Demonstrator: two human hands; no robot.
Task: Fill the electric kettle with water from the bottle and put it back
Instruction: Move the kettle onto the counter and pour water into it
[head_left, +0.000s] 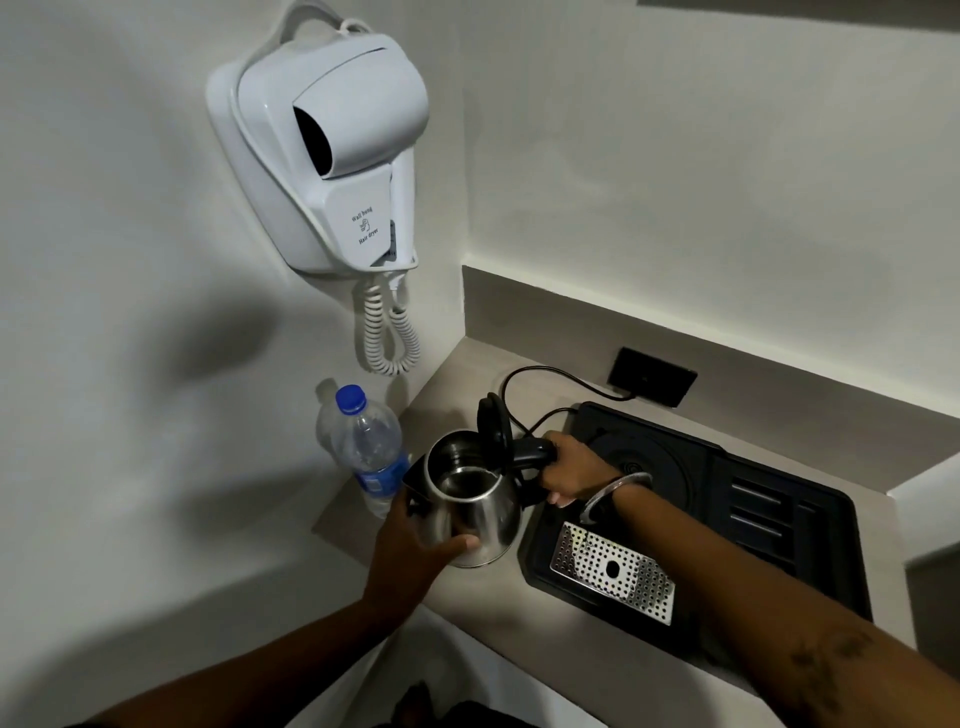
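Corner alcove, plain white walls, dim light.
White wall-hung hair dryer (332, 140) with coiled cord (387, 332); beige countertop (467, 374); black wall socket plate (652, 376).

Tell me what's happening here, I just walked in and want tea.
A person is holding the kettle with both hands: the right hand grips its black handle and the left hand steadies its steel body. The lid is flipped open, and the kettle is off its base in the black tray. The water bottle stands capped beside it, so no pouring is under way.
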